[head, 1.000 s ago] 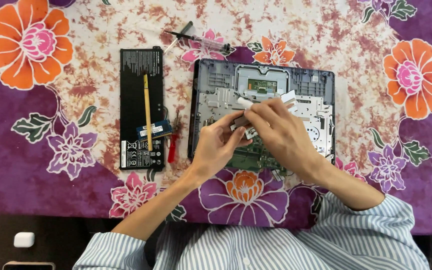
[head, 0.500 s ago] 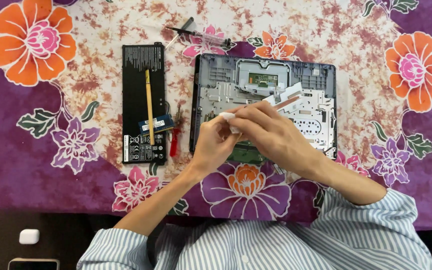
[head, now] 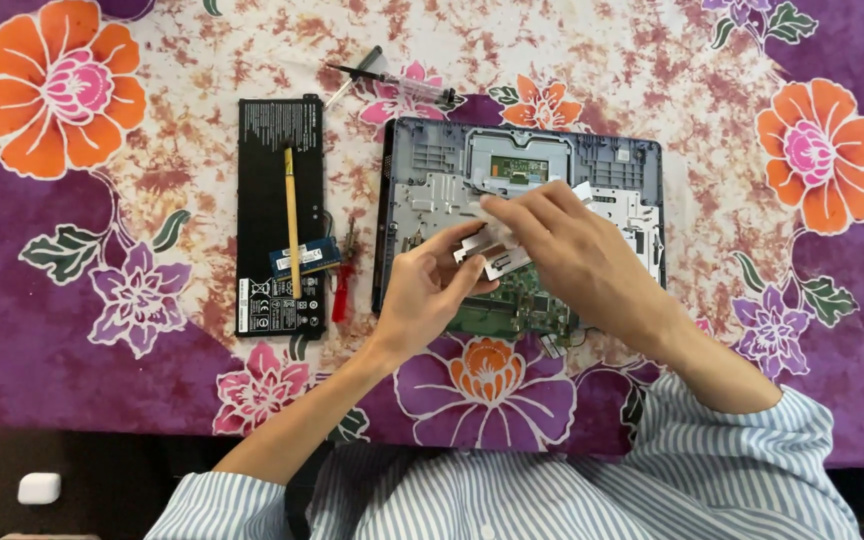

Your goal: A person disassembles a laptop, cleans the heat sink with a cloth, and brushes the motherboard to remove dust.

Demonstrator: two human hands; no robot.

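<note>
Over the opened laptop base (head: pixel 522 195), both hands met above its middle; left hand (head: pixel 427 295) came in from the near-left edge of that base, fingers curled and pinched shut on the lower end of a small white piece (head: pixel 492 250), likely a folded wipe or a flat plastic part, hard to tell which; right hand (head: pixel 577 255) lay across from the base's right side, grip closed on the upper end of the same white piece, fingertips (head: pixel 497 212) pressing down on it; held just above the green circuit board (head: pixel 512 305) at the base's near edge, touching or not could not be told.

Left of the base, well apart: a black battery pack (head: pixel 277 215) lying flat, a wooden stick (head: pixel 292 225) and a small memory module (head: pixel 304 257) resting on it; a red-handled screwdriver (head: pixel 342 280) between pack and base; beyond the base's far-left corner, a syringe-shaped tube (head: pixel 397 85); all on the purple floral cloth (head: pixel 72 300) over the counter.

Judged best handled gently here: kept level, pinched by its edges only, pulled evenly with both hands, clear of the bare board beneath; no twisting.
</note>
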